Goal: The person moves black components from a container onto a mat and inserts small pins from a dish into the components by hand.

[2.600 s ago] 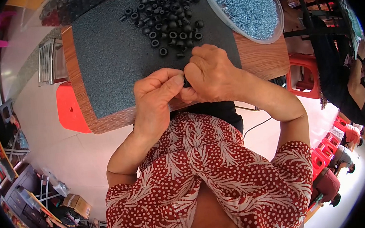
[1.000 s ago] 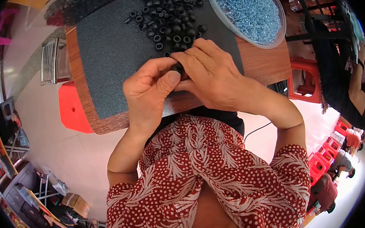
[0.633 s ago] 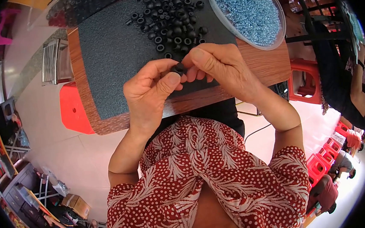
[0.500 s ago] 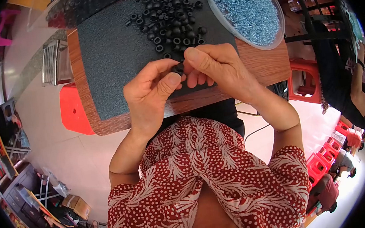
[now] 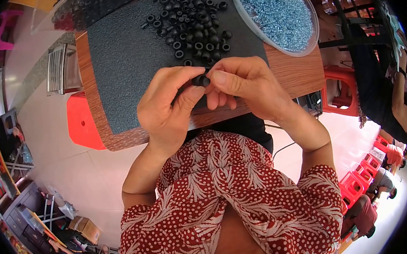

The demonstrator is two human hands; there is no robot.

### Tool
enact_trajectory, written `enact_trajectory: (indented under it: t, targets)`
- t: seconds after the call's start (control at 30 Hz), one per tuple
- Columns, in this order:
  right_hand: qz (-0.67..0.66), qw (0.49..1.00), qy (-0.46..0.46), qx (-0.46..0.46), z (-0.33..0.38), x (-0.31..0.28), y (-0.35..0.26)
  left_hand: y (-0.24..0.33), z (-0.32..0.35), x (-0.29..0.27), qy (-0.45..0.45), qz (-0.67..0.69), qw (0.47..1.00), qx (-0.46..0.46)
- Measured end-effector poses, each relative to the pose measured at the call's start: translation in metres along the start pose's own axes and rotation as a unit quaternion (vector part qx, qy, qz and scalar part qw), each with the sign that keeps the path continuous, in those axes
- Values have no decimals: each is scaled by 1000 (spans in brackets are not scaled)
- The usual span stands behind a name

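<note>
My left hand [image 5: 165,112] pinches a small round black part [image 5: 201,81], rubber-like in look, between thumb and forefinger. My right hand [image 5: 253,86] comes up against its right end, thumb and forefinger pressed together and the other fingers curled below. Whatever the right fingertips hold is hidden. Just beyond my hands, a loose pile of similar small black hollow parts [image 5: 191,27] lies on a dark textured mat [image 5: 122,71]. Several of them show open round ends.
A clear round tub [image 5: 317,22] of tiny bluish translucent pieces stands at the table's far right. Another clear container [image 5: 94,9] with dark parts is at the far left. The wooden table edge [image 5: 128,140] runs below my hands. A red stool [image 5: 82,122] stands left; people sit further right.
My right hand has moved down and its fingertips now meet the black part. My left hand has turned slightly, showing more of the part.
</note>
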State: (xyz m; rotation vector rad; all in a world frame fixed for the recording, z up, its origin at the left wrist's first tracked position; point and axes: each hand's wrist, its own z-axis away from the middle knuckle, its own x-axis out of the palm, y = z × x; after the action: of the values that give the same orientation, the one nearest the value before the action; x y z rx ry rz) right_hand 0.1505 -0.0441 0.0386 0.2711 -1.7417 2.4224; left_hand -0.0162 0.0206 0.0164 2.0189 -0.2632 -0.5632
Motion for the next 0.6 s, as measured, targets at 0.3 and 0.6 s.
enact_trajectory:
  t: [0.3,0.6]
  targets:
    - [62,994,86,-23,8,-1,-2,-5,3,1,-14,369,882,-292]
    - [132,963,116,-206,0,-1,5,-2,4,0,0,265,942,-205]
